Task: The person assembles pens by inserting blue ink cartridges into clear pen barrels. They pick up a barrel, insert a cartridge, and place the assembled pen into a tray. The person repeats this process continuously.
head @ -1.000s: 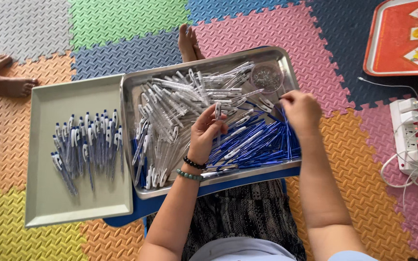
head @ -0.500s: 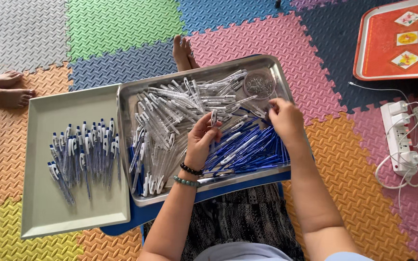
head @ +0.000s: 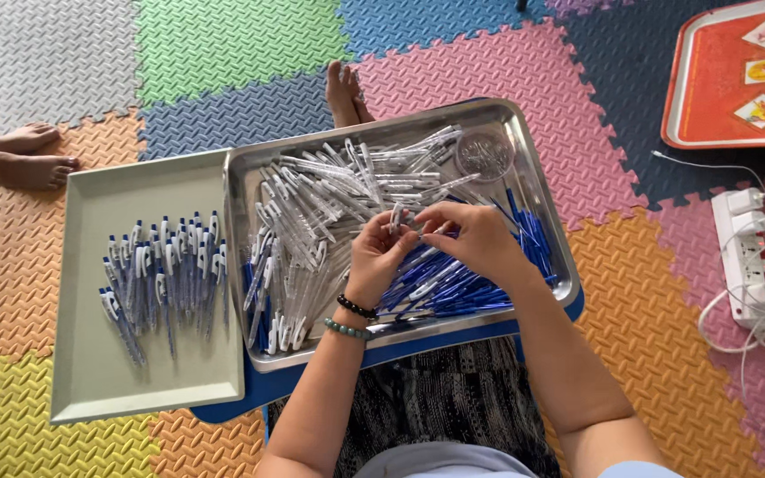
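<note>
I see my left hand [head: 381,258] and right hand [head: 475,237] meeting over the steel tray [head: 537,168], fingertips pinched together on one clear pen barrel [head: 397,218] held between them just above the pile. Under the hands lie loose clear pen barrels [head: 329,199] and blue refills [head: 453,288]. A small round dish [head: 484,154] sits in the tray's far corner. Beside it, touching, the pale tray [head: 99,372] holds finished pens [head: 163,274] in a row.

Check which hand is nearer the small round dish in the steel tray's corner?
Right. The right hand sits just below the round dish; the left hand lies farther left.
</note>
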